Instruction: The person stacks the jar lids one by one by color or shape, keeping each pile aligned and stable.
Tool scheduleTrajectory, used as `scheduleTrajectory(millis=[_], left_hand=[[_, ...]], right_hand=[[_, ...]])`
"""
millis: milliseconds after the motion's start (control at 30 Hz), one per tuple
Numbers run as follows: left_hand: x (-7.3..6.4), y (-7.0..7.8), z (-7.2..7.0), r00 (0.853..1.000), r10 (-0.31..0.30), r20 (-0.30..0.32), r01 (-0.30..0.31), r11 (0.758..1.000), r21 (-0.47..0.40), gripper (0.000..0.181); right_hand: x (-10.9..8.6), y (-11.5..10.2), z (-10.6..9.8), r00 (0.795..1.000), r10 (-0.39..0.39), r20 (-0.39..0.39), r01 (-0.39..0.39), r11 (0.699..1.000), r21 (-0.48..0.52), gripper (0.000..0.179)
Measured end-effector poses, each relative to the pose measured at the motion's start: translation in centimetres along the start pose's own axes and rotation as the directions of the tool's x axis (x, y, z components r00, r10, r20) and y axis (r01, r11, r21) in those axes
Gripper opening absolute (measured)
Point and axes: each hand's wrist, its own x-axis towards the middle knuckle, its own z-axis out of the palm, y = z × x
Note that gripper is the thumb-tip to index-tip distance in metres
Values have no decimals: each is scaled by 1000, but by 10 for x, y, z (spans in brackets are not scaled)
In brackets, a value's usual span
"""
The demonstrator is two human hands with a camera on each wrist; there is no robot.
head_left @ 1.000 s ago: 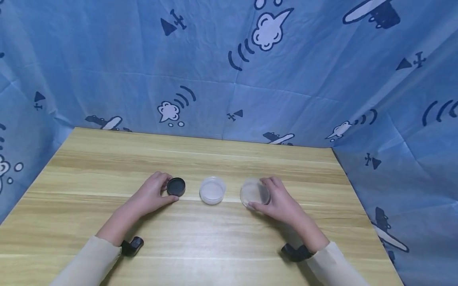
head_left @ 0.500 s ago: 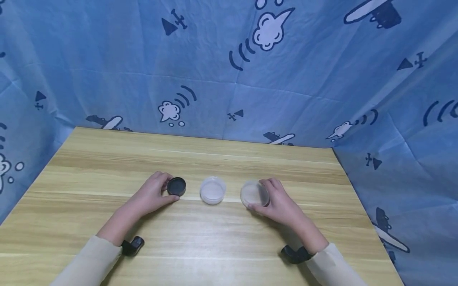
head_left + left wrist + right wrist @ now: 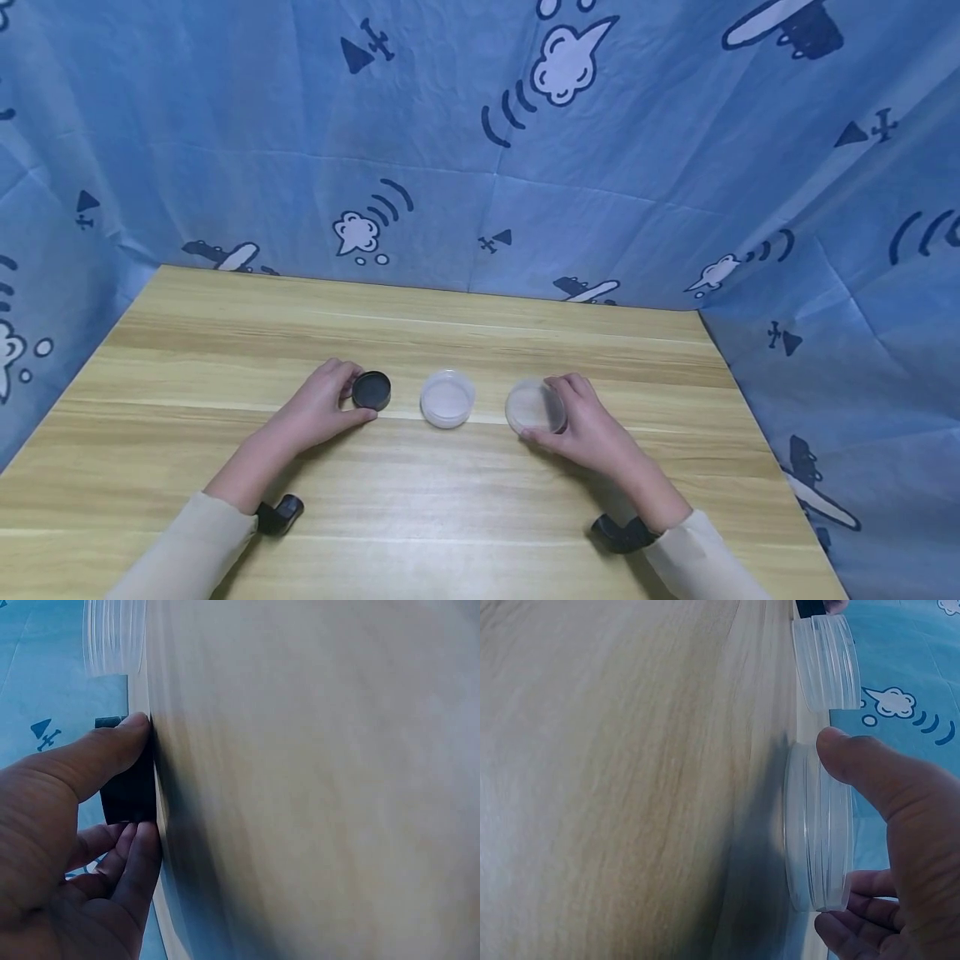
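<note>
Three round pieces stand in a row on the wooden table. At the left, my left hand (image 3: 324,404) holds a small black round cap (image 3: 371,391) between thumb and fingers; the left wrist view shows the cap's dark side wall (image 3: 129,784) low on the tabletop. A clear round plastic container (image 3: 447,400) stands in the middle, touched by neither hand. At the right, my right hand (image 3: 581,421) grips a wider, shallow clear round dish (image 3: 531,407), thumb on the near side and fingers on the far side. Its ridged clear wall (image 3: 817,829) shows in the right wrist view.
The wood-grain table (image 3: 450,533) reaches back to a blue patterned curtain (image 3: 420,133), which also hangs at both sides. Each wrist carries a black camera mount, one on the left (image 3: 279,515) and one on the right (image 3: 621,533).
Both hands stay on the cap and the dish, which keep their places on the table. The whole head view shifts very slightly.
</note>
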Motion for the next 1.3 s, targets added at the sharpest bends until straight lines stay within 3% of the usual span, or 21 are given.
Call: scheduleTrajectory(millis=[1300], left_hand=[[-2, 2, 0, 1000, -14, 19, 14, 1000, 10, 52]], right_hand=[[-5, -1, 6, 1000, 15, -5, -15, 1000, 26, 97]])
